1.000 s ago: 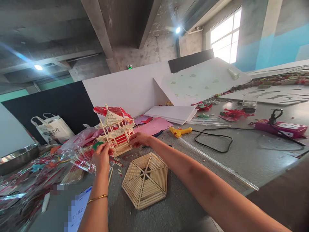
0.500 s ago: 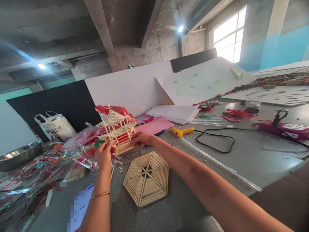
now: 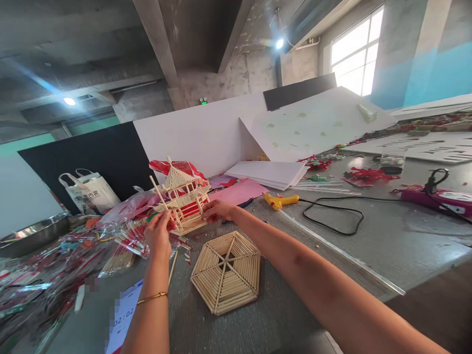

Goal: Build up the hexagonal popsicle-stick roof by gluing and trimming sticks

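A small pavilion model built of thin wooden sticks stands upright at centre-left, with a pointed roof above a wider lower one. My left hand is at its near left side, thumb and fingers closed on a wooden stick that slants up and to the left. On the model's right side, my right hand grips the frame near its base; some of its fingertips are hidden. A flat hexagonal panel of sticks lies on the table between my forearms, with a small gap at its middle.
A yellow glue gun lies right of the model, its black cord running toward a purple power strip. Plastic-wrapped bundles, a metal bowl and a phone are at left. White boards lie behind.
The stick in my left hand leans further left, its top apart from the model. My right hand stays on the model. The whole view has shifted slightly.
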